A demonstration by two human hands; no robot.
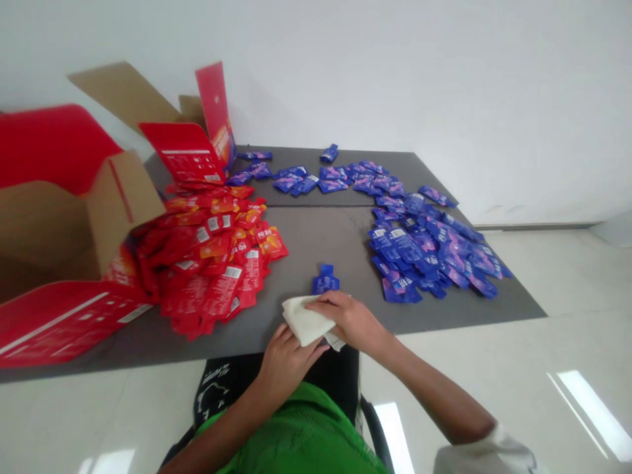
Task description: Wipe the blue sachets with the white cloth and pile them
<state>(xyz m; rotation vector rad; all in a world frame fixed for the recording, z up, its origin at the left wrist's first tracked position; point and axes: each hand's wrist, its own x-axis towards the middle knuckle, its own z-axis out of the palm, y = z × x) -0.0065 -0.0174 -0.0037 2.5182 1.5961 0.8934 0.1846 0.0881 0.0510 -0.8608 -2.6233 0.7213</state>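
Observation:
My left hand (286, 365) and my right hand (350, 322) hold a folded white cloth (306, 320) between them at the near edge of the grey table (306, 237). The left hand is under the cloth, and the right hand lies over it. Just beyond the cloth lies a small blue sachet (324, 282), close to my right fingers. A heap of red sachets (212, 263) spreads to the left of my hands, and a larger spread of blue sachets (424, 243) lies to the right.
An open cardboard box (118, 210) with red printed flaps stands at the left, partly over the table and against the red heap. A white wall (444, 85) rises behind the table. Pale tiled floor (494, 368) surrounds the near and right sides.

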